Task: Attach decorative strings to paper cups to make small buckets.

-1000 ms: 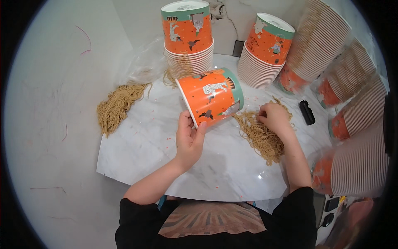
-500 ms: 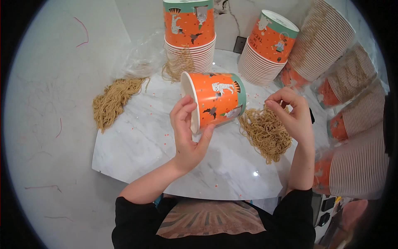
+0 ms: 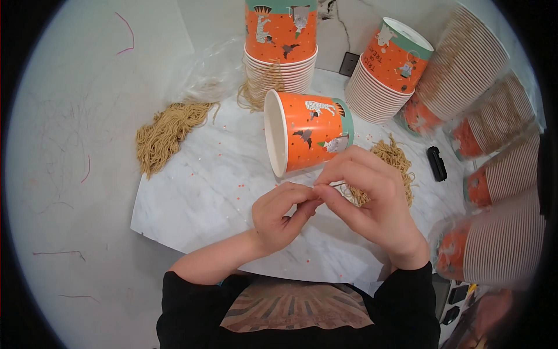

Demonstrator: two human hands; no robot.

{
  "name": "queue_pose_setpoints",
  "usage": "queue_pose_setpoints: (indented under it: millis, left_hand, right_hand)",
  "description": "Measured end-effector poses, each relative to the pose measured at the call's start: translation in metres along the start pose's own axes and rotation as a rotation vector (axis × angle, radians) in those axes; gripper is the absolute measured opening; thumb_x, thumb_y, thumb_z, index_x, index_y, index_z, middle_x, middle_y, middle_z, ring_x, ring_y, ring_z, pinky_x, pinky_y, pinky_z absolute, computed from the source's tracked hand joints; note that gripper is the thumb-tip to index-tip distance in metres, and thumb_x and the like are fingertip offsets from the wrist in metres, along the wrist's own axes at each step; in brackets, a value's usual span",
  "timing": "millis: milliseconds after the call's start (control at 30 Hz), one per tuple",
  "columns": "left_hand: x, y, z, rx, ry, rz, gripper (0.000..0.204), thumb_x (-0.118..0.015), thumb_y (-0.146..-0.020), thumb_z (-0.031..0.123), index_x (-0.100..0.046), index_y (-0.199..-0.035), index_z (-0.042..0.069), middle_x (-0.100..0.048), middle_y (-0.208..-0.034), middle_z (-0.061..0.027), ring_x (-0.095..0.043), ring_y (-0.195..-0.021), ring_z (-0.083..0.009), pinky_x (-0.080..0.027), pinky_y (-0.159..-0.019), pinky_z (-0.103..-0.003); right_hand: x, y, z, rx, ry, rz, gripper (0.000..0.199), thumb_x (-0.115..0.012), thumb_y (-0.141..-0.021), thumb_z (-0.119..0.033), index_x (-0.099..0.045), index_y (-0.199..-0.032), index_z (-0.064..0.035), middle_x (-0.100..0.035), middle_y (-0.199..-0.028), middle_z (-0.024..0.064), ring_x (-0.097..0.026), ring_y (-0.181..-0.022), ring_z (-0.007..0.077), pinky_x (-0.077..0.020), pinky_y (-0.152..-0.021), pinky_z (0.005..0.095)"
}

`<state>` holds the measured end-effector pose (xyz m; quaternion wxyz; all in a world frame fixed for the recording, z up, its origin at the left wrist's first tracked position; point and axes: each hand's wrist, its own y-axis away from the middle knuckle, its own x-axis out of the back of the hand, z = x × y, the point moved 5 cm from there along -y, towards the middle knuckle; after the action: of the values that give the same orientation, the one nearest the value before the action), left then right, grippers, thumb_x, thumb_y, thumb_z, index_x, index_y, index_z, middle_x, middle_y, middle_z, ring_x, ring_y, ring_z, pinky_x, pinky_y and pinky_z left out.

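My left hand (image 3: 282, 216) and my right hand (image 3: 366, 198) meet fingertip to fingertip above the near part of the table, both closed in a pinch. From under my right fingers a thin strand of tan cord seems to come out; what my left fingertips pinch is too small to make out. Just beyond them an orange paper bucket (image 3: 314, 128) with a green base band lies on its side, its white-rimmed mouth facing left. A loose pile of tan cord (image 3: 392, 166) sits behind my right hand, partly covered by it.
Another tan cord bundle (image 3: 168, 134) hangs over the table's left edge beside a clear plastic bag (image 3: 209, 72). Two stacks of upturned buckets, one left (image 3: 281, 35) and one right (image 3: 395, 58), stand at the back. Bagged bucket stacks (image 3: 497, 244) line the right side, near a small black object (image 3: 436, 164).
My left hand has let go of the bucket, which now lies on the table. My right hand has come left from the cord pile to meet my left fingertips.
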<state>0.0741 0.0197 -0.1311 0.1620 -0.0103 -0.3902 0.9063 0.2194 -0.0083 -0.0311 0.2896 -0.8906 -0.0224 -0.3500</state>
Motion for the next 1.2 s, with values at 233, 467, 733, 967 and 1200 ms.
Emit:
queue_pose_setpoints:
  millis: [233,467,733,967,1200]
  left_hand:
    - [-0.002,-0.002,-0.006,0.004,0.002,0.006,0.020,-0.070,-0.086,-0.009,-0.069,-0.104,-0.002,-0.071,-0.088,-0.0100,-0.066,-0.069,-0.0175,-0.052,-0.060,-0.028]
    - [-0.001,-0.002,-0.007,-0.046,-0.115,-0.050,0.005,-0.067,-0.094,0.000,-0.066,-0.098,0.000,-0.068,-0.085,-0.0091,-0.061,-0.068,-0.0161,-0.048,-0.062,-0.026]
    - [-0.001,-0.002,-0.016,-0.014,-0.006,-0.015,0.004,-0.069,-0.094,0.003,-0.066,-0.093,0.001,-0.066,-0.079,-0.0074,-0.059,-0.063,-0.0170,-0.046,-0.055,-0.026]
    - [0.000,0.000,-0.016,-0.011,0.015,-0.042,0.009,-0.069,-0.096,0.010,-0.065,-0.092,0.003,-0.066,-0.077,-0.0061,-0.059,-0.063,-0.0174,-0.046,-0.056,-0.027]
    - [0.001,0.005,-0.021,0.046,0.051,-0.066,0.017,-0.067,-0.099,0.016,-0.064,-0.087,0.004,-0.064,-0.073,-0.0057,-0.058,-0.061,-0.0179,-0.043,-0.053,-0.028]
  right_hand:
    - [-0.015,0.013,0.032,-0.362,-0.557,-0.142,0.013,-0.068,-0.095,-0.008,-0.062,-0.106,-0.0033,-0.064,-0.095,0.0062,-0.065,-0.084,0.0152,-0.0512,-0.071,0.0313]
    - [-0.009,0.006,0.028,-0.201,-0.168,-0.295,0.018,-0.072,-0.091,-0.013,-0.064,-0.104,-0.0045,-0.062,-0.087,0.0073,-0.061,-0.074,0.0215,-0.0483,-0.067,0.0336]
    - [-0.001,0.008,0.030,-0.121,-0.137,-0.210,0.015,-0.077,-0.077,0.000,-0.073,-0.091,-0.0027,-0.065,-0.077,0.0039,-0.059,-0.072,0.0183,-0.0442,-0.064,0.0299]
    - [-0.001,0.009,0.028,-0.178,-0.130,-0.206,0.009,-0.077,-0.079,-0.003,-0.072,-0.086,-0.0028,-0.060,-0.072,0.0025,-0.054,-0.065,0.0156,-0.0407,-0.060,0.0292]
    - [0.000,0.005,0.020,-0.197,-0.129,-0.230,0.011,-0.079,-0.077,-0.005,-0.073,-0.087,-0.0060,-0.051,-0.066,0.0001,-0.045,-0.060,0.0140,-0.0343,-0.055,0.0309]
